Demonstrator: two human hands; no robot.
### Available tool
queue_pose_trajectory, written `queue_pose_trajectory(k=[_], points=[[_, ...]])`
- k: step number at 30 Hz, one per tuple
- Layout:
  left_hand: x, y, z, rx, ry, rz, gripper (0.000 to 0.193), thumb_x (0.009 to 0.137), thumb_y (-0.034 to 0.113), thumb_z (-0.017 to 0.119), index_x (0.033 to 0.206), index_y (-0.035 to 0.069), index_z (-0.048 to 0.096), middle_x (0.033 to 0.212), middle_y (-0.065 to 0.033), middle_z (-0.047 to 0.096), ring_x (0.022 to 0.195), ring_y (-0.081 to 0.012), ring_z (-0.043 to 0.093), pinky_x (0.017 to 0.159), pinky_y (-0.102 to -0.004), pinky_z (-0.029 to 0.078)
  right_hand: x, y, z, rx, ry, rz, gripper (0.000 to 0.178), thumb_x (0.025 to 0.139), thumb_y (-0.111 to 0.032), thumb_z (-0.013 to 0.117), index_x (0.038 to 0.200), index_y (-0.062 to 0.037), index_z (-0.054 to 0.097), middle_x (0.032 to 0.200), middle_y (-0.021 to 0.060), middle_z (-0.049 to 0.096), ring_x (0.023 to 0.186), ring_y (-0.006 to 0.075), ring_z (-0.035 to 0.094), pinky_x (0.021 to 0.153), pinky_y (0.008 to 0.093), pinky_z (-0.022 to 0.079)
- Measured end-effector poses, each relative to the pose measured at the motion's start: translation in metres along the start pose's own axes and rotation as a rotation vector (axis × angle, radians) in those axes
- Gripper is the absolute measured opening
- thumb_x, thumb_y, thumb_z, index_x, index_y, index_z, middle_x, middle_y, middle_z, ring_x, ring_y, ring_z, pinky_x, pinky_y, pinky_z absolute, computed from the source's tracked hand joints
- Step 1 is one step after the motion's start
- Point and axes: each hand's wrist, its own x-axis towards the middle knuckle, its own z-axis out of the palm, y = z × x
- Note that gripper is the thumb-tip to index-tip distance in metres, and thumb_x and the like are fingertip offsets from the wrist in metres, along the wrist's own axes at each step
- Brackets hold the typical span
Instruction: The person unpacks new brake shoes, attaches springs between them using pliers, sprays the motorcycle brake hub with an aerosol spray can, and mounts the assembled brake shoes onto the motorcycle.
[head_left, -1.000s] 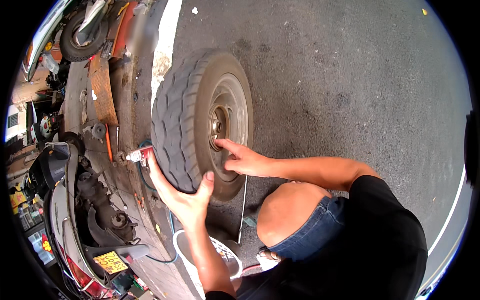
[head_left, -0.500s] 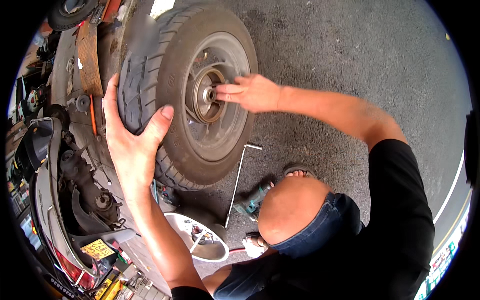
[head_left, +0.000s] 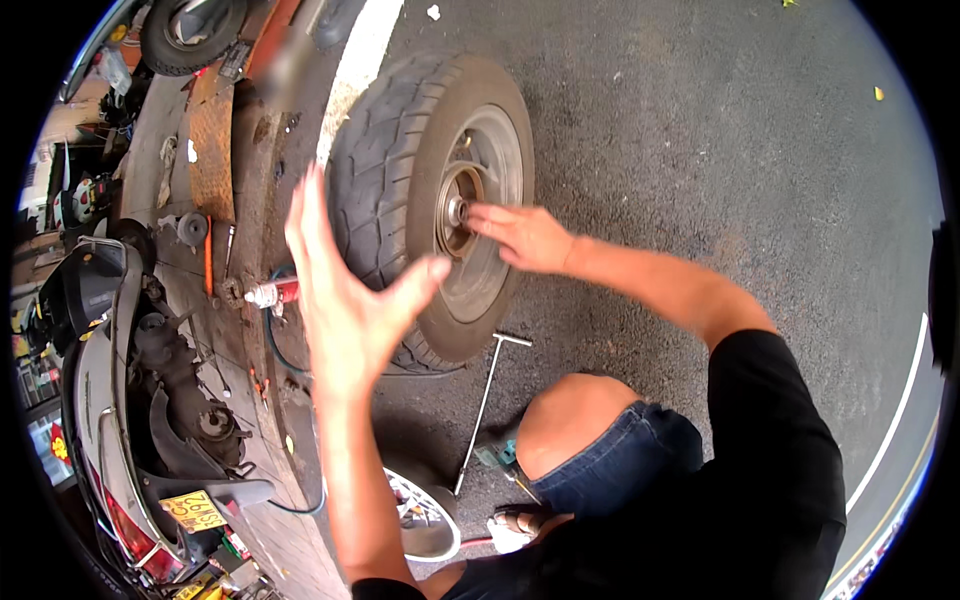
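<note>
A scooter wheel (head_left: 470,320) with a worn black tyre stands upright on the asphalt, its hub side facing right. My right hand (head_left: 530,238) reaches in from the right, its outstretched fingertips at the bearing in the middle of the brass-coloured hub (head_left: 458,212). Whether they touch it I cannot tell. My left hand (head_left: 350,315) is spread wide, thumb apart from the fingers, in front of the tread on the tyre's left side. It holds nothing, and contact with the tyre cannot be made out.
A T-handle wrench (head_left: 478,415) lies below the wheel, beside a teal power tool (head_left: 497,456) and a white bowl (head_left: 440,540). Leftward are a spray can (head_left: 272,293), an orange-handled tool (head_left: 209,255), a rusty plate (head_left: 212,150) and a partly stripped scooter (head_left: 125,450). Another wheel (head_left: 190,62) lies far left.
My left hand, earlier against the tyre's tread and sidewall, has shifted right across the view. The whole scene has moved with my head. My right fingers stay at the hub.
</note>
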Motion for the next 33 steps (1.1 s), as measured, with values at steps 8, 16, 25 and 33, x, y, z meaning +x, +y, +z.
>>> queue_pose_trajectory(k=[8,16,25,33], points=[[-0.156,-0.063,0.05,-0.073,0.369,-0.266,0.132,0.061,0.038,0.089,0.152,-0.003,0.003,0.155,-0.0289,0.012,0.145,-0.0389,0.017,0.119,-0.0524,0.011,0.032,-0.111,-0.006,1.647,-0.125,0.749,0.058,0.083,-0.011,0.058,0.14,-0.0097,0.048,0.096,0.0003,0.057,0.069,0.0097,0.049,0.06,0.0298,0.044],[-0.071,-0.023,-0.032,0.049,0.048,-0.176,0.107,0.066,0.032,0.084,0.152,0.004,0.026,0.153,-0.02,0.031,0.142,-0.0306,0.028,0.118,-0.0425,0.019,-0.006,-0.083,0.033,0.369,0.011,0.044,0.058,0.074,-0.007,0.06,0.132,-0.0115,0.055,0.133,0.0037,0.053,0.095,0.0255,0.063,0.073,0.0346,0.058],[0.003,-0.028,-0.027,0.094,0.01,-0.065,0.093,0.065,0.022,0.081,0.144,0.001,0.038,0.139,-0.0213,0.048,0.13,-0.0302,0.045,0.112,-0.0417,0.031,0.018,-0.055,0.04,0.107,0.024,0.017,0.061,0.071,-0.011,0.068,0.131,-0.0124,0.057,0.134,0.0034,0.049,0.1,0.022,0.06,0.076,0.0355,0.058],[0.019,-0.027,-0.019,0.019,0.039,-0.062,0.089,0.063,0.02,0.081,0.143,0.006,0.042,0.13,-0.0199,0.053,0.121,-0.0329,0.052,0.107,-0.0417,0.038,0.054,0.013,-0.008,-0.399,-0.102,-0.352,0.042,0.08,-0.02,0.065,0.122,-0.0165,0.062,0.137,-0.0027,0.049,0.088,0.0176,0.054,0.076,0.0279,0.05]])
